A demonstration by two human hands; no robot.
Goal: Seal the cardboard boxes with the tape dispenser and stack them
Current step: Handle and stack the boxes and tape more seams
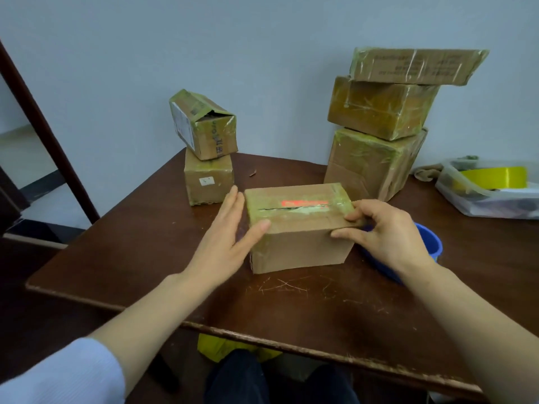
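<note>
Dark wooden post (49,135), far left, slanting across the view; pale blue sleeve (58,374), lower left corner; brown table (140,252), top scratched, near edge worn; left stack of two small taped boxes at the table's far left side: lower box (208,182) upright, small white label on its front; upper box (204,126) resting tilted on it, one end flap gaping; left hand (230,237), fingers straight, palm flat against the left end of the centre box (297,246), thumb lying over its near top edge; centre box standing on the table towards the front, top seam split, a red strip and greenish tape along the seam; right hand (388,231), fingers curled, gripping the centre box at its near right top corner, thumb on top; blue bowl (434,249), just beyond the right hand, partly hidden by it; right stack of three taped boxes at the far edge: bottom box (370,164); middle box (382,107) skewed upon it; flat top box (417,67) overhanging to the right; clear plastic tub (481,205), far right, holding a yellow tape roll (501,176)
</note>
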